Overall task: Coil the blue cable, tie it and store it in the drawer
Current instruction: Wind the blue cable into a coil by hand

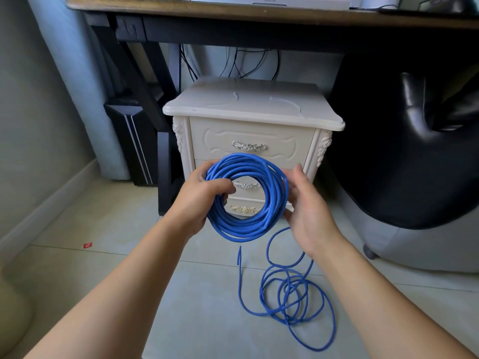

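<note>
A coil of blue cable (246, 224) with several turns is held up in front of a cream nightstand (248, 107). My left hand (199, 198) grips the coil's left side, fingers curled round the bundle. My right hand (308, 208) is at the coil's right side, its fingers behind the strands and thumb up; the loose strand runs down from there. The rest of the cable (293, 299) lies in loose loops on the tiled floor at lower right, its free end (239, 255) pointing up. Both drawers are closed; the upper drawer (248, 141) has a silver handle.
A dark wooden desk (181, 11) stands over the nightstand, with black cables hanging behind. A black computer case (134, 141) stands at left by the desk leg. A black and grey chair (414, 151) fills the right. A small red scrap (87, 245) lies on the floor.
</note>
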Tool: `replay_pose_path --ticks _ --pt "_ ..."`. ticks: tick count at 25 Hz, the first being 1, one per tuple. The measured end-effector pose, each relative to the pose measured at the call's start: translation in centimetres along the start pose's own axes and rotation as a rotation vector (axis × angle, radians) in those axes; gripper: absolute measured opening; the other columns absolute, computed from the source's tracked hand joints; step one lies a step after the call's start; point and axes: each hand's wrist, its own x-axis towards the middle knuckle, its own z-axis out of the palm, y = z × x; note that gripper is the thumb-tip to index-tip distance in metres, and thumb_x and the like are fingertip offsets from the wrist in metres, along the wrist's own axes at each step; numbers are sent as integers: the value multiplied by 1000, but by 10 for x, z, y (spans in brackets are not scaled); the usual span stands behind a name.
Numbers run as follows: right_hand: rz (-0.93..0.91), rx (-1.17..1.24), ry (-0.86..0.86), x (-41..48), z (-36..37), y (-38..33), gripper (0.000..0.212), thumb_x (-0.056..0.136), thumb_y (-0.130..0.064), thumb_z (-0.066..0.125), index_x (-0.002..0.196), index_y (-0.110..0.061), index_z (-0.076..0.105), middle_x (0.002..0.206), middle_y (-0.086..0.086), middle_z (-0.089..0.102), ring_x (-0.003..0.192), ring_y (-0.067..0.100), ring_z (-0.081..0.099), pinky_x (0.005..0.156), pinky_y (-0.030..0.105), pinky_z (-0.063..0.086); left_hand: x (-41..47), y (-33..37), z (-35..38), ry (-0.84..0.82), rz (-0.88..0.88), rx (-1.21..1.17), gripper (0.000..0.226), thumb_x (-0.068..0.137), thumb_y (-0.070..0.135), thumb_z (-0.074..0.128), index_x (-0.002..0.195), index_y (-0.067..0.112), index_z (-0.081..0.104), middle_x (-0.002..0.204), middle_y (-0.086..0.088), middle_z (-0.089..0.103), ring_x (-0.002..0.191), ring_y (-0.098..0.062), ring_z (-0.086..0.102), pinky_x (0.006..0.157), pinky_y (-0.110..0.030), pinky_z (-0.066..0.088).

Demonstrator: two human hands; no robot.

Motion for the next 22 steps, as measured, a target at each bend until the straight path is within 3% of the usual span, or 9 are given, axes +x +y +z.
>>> replay_pose_path --ticks 1,3,6,10,12,14,17,19,22 --pt "0 -26 -33 -3 4 5 59 79 -60 64 124 -22 62 107 -10 69 98 4 62 82 25 45 1 -1 0 24 3 -25 36 70 -5 61 101 13 65 61 3 51 54 -14 47 59 -34 41" --pt "36 -74 -77 -10 12 17 65 70 -49 78 127 -28 55 104 -9 67 99 8 64 86 28 51 1 -1 2 66 13 -73 32 72 -6 59 98 12 63 60 3 50 53 -14 47 58 -33 42" --pt "139 -2 -74 -16 21 24 70 65 -27 88 124 -23 49 106 8 64 94 21 70 90 55 54 -3 -2 11 134 11 -174 25 76 -9 55 89 11 59 59 0 49 51 -15 46 57 -33 41" --pt "154 107 22 -15 22 19 32 81 -7 72 107 -14 55 96 18 68 86 34 69 86 67 48 -8 -9 25 162 -52 -355 20 80 -6 54 89 12 57 61 -3 48 52 -14 48 60 -32 42" --pt "137 93 78 -10 18 20 36 82 5 64 115 -4 54 89 20 70 86 38 71 83 71 47 -8 -15 29 103 -105 -369 20 82 -4 57 95 12 56 66 -3 51 63 -16 52 67 -33 45" --pt "133 88 132 -6 13 19 43 78 11 58 119 -2 52 84 19 65 79 35 73 80 71 49 -5 -18 27 67 -147 -201 23 79 6 66 101 9 58 73 -5 56 73 -18 55 73 -36 45" --pt "14 -192 170 0 5 15 39 67 2 62 102 -15 57 83 10 61 74 29 71 79 50 55 1 -16 20 80 -99 122 40 76 14 76 113 12 60 76 -1 62 63 -12 59 66 -26 47" --pt "-76 -521 117 -2 4 12 34 68 -1 66 95 -17 56 77 4 59 69 22 60 68 32 49 0 -13 17 59 61 292 55 77 9 76 125 26 55 98 5 66 74 -5 65 67 -17 52" --pt "-141 -831 -28 -6 6 11 28 74 -3 62 90 -21 48 76 3 57 66 22 50 58 33 42 -2 -17 16 -89 362 803 71 72 13 74 135 33 48 115 8 58 99 -5 59 85 -16 46"
